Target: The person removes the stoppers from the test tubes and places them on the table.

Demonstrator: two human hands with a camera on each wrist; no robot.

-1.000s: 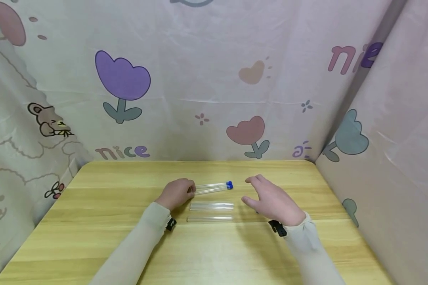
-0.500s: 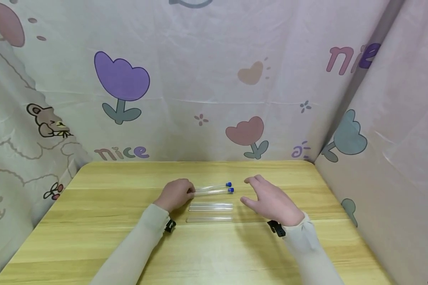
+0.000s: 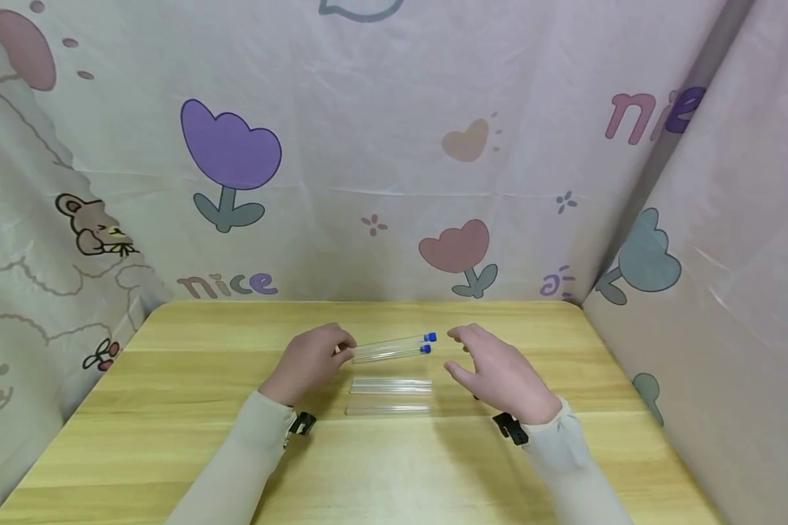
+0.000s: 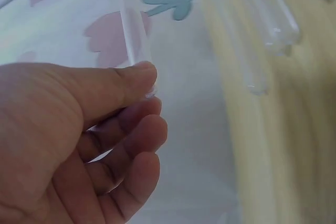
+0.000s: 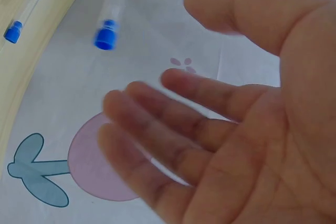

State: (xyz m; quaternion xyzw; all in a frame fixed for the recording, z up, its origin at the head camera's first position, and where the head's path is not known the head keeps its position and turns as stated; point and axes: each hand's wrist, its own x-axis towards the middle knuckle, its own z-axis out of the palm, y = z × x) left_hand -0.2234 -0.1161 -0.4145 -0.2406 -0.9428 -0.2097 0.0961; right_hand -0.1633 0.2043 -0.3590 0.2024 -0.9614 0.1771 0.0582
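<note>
My left hand pinches the closed end of a clear test tube with a blue cap between thumb and forefinger. In the left wrist view this held test tube points away, raised off the table. Beside it a second blue-capped test tube lies on the tabletop. My right hand hovers to the right of the blue caps, fingers apart and holding nothing. In the right wrist view the held tube's blue cap stands off from the fingertips.
Nearer the person, clear tubes without visible caps lie side by side, with another clear tube in front of them. The wooden table ends at a patterned curtain behind and on both sides.
The two blue-capped tubes have come apart. My left hand has drawn one up and slightly to the right; the other lies on the table. The right hand stays nearly still.
</note>
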